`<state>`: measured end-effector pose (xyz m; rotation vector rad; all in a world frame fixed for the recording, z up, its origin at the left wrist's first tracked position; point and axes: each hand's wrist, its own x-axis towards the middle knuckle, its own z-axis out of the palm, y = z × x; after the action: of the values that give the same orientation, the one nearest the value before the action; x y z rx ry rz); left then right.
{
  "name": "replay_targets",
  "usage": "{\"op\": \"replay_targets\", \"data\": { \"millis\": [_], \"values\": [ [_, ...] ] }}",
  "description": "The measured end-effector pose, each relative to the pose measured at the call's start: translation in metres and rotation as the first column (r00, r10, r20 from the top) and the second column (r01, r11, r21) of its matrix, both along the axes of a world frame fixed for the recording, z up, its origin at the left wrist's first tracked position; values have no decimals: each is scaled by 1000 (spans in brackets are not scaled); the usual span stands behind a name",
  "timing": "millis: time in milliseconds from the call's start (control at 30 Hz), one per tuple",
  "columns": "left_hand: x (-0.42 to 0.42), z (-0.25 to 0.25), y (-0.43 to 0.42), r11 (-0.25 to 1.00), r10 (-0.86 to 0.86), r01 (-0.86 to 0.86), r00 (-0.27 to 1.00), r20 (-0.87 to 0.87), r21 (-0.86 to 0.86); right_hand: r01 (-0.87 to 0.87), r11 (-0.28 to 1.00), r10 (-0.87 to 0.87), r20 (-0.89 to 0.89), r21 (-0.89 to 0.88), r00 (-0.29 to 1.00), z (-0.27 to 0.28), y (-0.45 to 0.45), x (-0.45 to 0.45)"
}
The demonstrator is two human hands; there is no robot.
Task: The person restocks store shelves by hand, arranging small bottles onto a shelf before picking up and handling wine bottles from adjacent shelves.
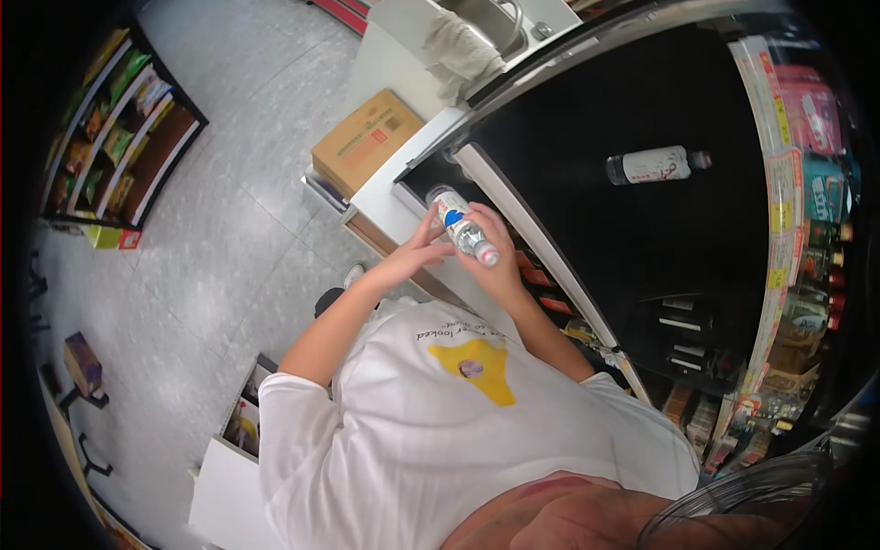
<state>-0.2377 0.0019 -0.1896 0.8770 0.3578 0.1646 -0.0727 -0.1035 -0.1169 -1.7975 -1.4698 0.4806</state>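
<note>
A clear plastic bottle [451, 216] with a white and blue label and a pale pinkish cap is tilted in front of my chest, cap end toward me. My right hand [495, 259] is closed around its side, with the fingers over the label. On the other side, my left hand [420, 252] has its fingers spread and stretched toward the bottle; the fingertips are at or against it. A second clear bottle [655, 165] with a white label lies on its side on the black countertop [568, 101].
A cardboard box [368, 140] stands on the white counter beside a sink [490, 20] and a crumpled grey cloth [458, 55]. Shelves of packaged goods [807, 266] with price tags line the right. A snack rack [115, 128] stands on the floor at far left.
</note>
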Motion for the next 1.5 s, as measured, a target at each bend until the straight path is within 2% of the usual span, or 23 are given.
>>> {"op": "replay_targets", "data": {
  "millis": [133,167,267,300,400,533,733,767,800,867,900,933,1000,1033,1067,1133,1200,1267,1367,1400,1433,1467,1500],
  "values": [
    [5,-38,-16,997,10,-14,998,57,78,124,991,-122,-37,56,992,-54,19,14],
    [0,-41,-18,998,-14,9,997,73,67,209,978,-203,-155,22,967,-64,24,15],
    [-16,-51,-28,999,-41,40,999,19,19,316,937,-332,-96,-147,938,-81,46,31],
    [-22,-51,-31,999,-44,44,999,-15,2,269,958,-277,-87,-95,957,-83,53,35],
    [-39,-48,-36,1000,-12,11,998,-63,-21,317,929,-329,-36,-192,943,-81,71,39],
    [-54,-42,-35,1000,-21,21,992,-126,-6,227,932,-288,-193,-284,938,-101,94,57],
    [-49,-28,-34,999,-32,37,985,-167,27,299,951,-304,-60,-73,951,-101,111,47],
    [-46,-26,-35,998,-38,44,987,-159,36,235,961,-252,-118,-143,961,-95,108,49],
    [-44,-25,-36,998,-46,53,988,-150,46,214,969,-238,-233,-123,943,-101,105,51],
    [-38,-28,-40,996,-70,77,989,-131,46,179,980,-198,-290,-91,936,-132,95,64],
    [-36,-29,-42,995,-82,89,989,-121,48,271,931,-319,-184,-245,930,-104,82,51],
    [-34,-30,-42,991,-114,121,986,-122,51,361,834,-384,30,-417,923,-70,71,40],
    [-32,-30,-41,980,-181,189,975,-125,57,353,757,-388,56,-549,920,-56,41,35],
    [-32,-23,-41,977,-198,208,969,-151,50,298,874,-357,-92,-384,930,-64,18,31],
    [-32,-24,-41,968,-241,248,958,-154,32,234,930,-281,-137,-284,950,-63,-7,27],
    [-28,-25,-38,944,-327,331,932,-157,-1,72,981,-95,-122,-178,988,-45,-54,23],
    [-21,-16,-39,932,-359,362,921,-149,-13,-206,825,161,-130,-527,978,-7,-91,30],
    [-13,-17,-35,911,-413,410,905,-105,-44,-369,708,-35,-551,-603,834,49,-117,29],
    [9,17,-33,850,-521,522,853,32,-75,-284,888,-46,-684,-362,728,113,-149,53],
    [18,26,-34,822,-557,563,826,88,-83,-138,959,-36,-587,-249,809,122,-158,65],
    [29,35,-35,788,-583,606,791,186,-106,59,993,-112,-632,-104,767,126,-161,74],
    [40,44,-36,772,-595,630,764,249,-90,237,961,-274,-556,-140,785,135,-163,88],
    [49,60,-36,756,-604,651,735,307,-72,347,938,-296,-476,21,828,143,-156,99]
  ]
}}
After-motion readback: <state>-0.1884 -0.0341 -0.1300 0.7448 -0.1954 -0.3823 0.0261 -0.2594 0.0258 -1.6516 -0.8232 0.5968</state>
